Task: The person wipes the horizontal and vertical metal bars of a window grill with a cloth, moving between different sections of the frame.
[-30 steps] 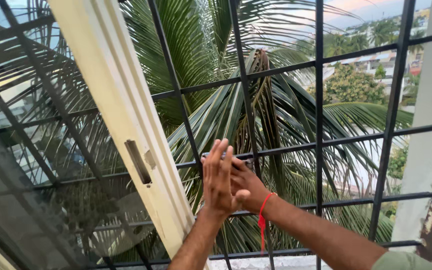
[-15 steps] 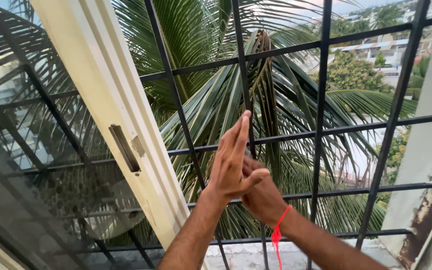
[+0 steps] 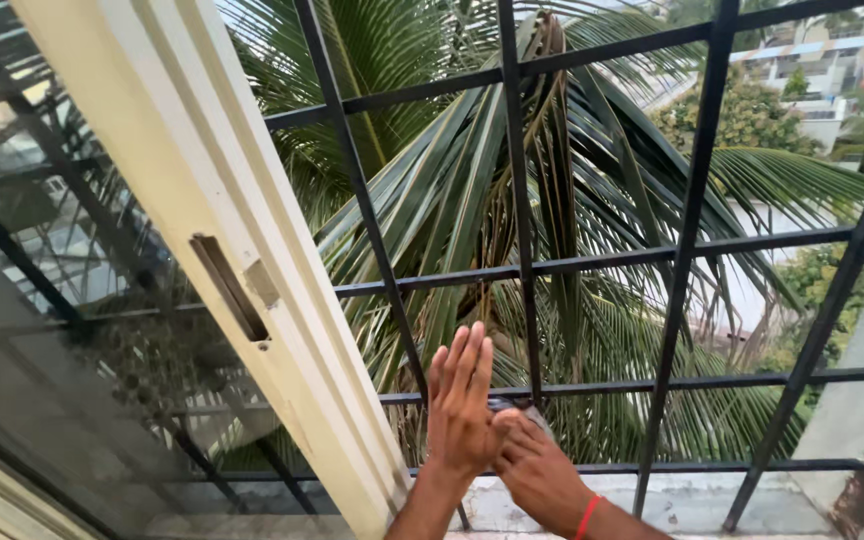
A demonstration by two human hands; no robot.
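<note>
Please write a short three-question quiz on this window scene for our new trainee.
1. True or false: the left hand is held flat with its fingers stretched upward.
2. Which wrist wears the red thread?
3. What stands just left of the hands: A) the cream window frame, B) a ladder, C) a curtain?

Key
1. True.
2. The right hand wrist.
3. A; the black metal grille lies ahead, with palm fronds beyond it.
</note>
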